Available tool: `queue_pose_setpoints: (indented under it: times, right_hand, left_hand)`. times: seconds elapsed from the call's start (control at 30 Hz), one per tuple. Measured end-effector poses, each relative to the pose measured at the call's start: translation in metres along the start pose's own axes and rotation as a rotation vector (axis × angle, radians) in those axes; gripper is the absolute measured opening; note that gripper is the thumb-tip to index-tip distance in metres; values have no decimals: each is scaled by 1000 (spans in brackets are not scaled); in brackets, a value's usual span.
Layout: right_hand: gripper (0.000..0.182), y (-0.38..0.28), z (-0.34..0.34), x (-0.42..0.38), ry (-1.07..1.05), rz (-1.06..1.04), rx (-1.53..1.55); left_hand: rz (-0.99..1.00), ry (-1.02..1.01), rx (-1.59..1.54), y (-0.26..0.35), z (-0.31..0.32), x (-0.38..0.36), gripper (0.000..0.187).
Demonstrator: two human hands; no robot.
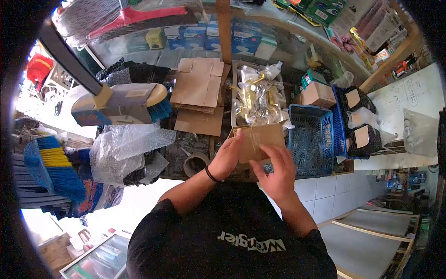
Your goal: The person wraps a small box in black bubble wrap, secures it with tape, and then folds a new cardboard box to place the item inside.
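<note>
A small brown cardboard box [262, 139] is held between my two hands, above the front edge of the counter. My left hand [226, 156] grips its left side, the thumb up along the cardboard. My right hand [278, 171] touches its lower right face, with its fingers spread apart. Just behind the box, a white tray [235, 95] holds gold-coloured and clear plastic-wrapped items [262, 95]. Flattened cardboard pieces [197, 88] lie stacked to the left of the tray. The box's contents cannot be seen.
An empty-looking blue basket [311, 135] stands right of the tray, beside another blue basket [340, 121]. A tape roll [196, 163] lies near my left wrist. Bubble wrap [118, 149], a boxed broom [121, 103] and a blue-yellow brush [53, 165] are at the left.
</note>
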State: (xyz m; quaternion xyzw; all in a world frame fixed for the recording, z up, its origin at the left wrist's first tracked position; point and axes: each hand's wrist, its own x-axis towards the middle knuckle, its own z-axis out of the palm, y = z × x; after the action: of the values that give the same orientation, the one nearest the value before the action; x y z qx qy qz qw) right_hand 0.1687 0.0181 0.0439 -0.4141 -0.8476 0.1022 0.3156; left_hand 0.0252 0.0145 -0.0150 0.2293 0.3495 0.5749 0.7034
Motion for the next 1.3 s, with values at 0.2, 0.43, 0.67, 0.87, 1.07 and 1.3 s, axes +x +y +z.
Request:
queue_pose_setpoints:
  times: [0.2,0.43,0.67,0.87,1.07,1.3]
  right_hand:
    - [24,3,11,7,4,-49,-63]
    - [6,13,17,13,-30,145,204]
    - [6,29,8,13,62,569,892]
    - [17,59,-2,-23,110,793,1235]
    - [18,88,-13,-94,311,1076,1189]
    - [16,185,-34,-190,697,1120,543]
  left_hand:
    - [26,29,38,6,0,-4,51]
    - [27,38,132,-6,-26,3,48]
    - [-70,-31,121,9,-31,3,48]
    - [23,109,320,17,-24,-7,48]
    - [6,174,86,1,-44,-5,48]
    - [64,257,57,-12,-41,3,45]
